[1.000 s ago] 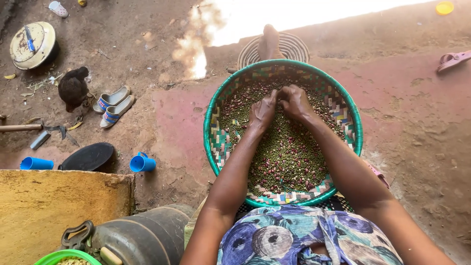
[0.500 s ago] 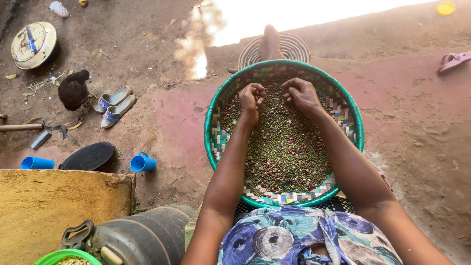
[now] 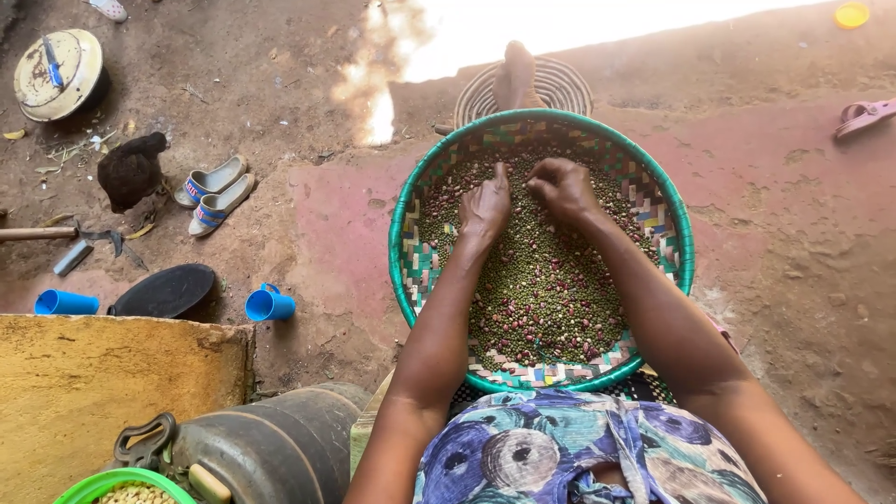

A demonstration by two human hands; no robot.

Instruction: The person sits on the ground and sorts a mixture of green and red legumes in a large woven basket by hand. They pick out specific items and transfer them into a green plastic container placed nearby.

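Both hands, left hand (image 3: 485,207) and right hand (image 3: 563,189), rest with curled fingers pinching mottled beans (image 3: 546,289) in the round woven basket (image 3: 411,271), blue cup (image 3: 269,304) on the dirt floor (image 3: 308,112) nearby.

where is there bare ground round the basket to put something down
Free: the reddish ground right of the basket, out toward the pink sandal; also the patch between the basket and the blue cup. Crowded: far left, with sandals, a dark lid and a tool. Inside the basket, beans cover the floor under the left hand and right hand.
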